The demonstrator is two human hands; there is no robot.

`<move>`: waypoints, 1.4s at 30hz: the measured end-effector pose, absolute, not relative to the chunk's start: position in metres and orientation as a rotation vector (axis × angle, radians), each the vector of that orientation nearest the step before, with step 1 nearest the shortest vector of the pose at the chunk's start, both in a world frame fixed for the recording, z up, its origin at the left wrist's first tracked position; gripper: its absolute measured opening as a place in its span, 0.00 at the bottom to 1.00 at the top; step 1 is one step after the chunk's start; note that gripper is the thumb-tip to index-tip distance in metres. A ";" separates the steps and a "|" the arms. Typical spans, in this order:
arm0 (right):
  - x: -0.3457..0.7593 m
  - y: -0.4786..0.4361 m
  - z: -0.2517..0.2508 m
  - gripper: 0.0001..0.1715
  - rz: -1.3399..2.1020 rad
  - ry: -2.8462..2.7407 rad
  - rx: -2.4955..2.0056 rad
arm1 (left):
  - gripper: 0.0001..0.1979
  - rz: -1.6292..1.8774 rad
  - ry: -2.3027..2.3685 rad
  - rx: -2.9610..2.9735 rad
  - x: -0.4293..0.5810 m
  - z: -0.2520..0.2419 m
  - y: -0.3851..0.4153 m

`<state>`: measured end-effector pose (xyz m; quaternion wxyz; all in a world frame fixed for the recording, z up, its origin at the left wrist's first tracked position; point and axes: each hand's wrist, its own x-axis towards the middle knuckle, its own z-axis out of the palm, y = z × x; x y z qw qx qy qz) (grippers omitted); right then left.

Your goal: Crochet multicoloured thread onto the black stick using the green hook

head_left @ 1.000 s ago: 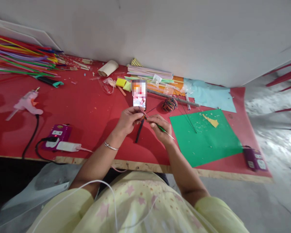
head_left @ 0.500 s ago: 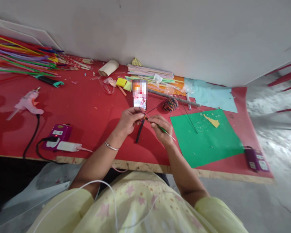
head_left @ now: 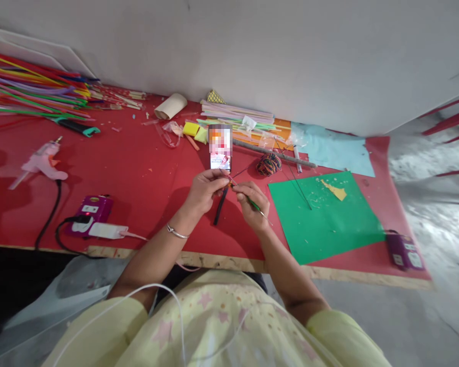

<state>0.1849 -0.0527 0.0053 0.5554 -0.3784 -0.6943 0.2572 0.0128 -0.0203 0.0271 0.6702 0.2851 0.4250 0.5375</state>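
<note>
Fingertips of my left hand (head_left: 206, 189) pinch a thin pinkish strand, just in front of a lit phone (head_left: 220, 148). My right hand (head_left: 253, 204) is closed around a slim tool with a green handle (head_left: 254, 206) and a thin metal shaft, which points down to the right. Both hands nearly meet over the red table (head_left: 153, 178), and the small piece between them is too small to make out. A black stick (head_left: 220, 208) lies below my left fingers. Right of the phone sits a ball of dark, multicoloured cord (head_left: 268, 164).
A green sheet (head_left: 329, 224) with yellow scraps lies at the right, a light blue sheet (head_left: 336, 149) behind it. Colourful pipe cleaners (head_left: 34, 89), a glue gun (head_left: 44, 160) and a purple power strip (head_left: 94, 209) are at the left. A cardboard tube (head_left: 171, 106) rests near the wall.
My right hand has shifted slightly left, and the tool in it has tilted a little more steeply downward. My left hand is almost unmoved.
</note>
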 end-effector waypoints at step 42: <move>0.177 -0.057 0.003 0.13 0.596 -1.557 -0.850 | 0.24 1.084 0.777 0.437 0.016 0.049 -0.025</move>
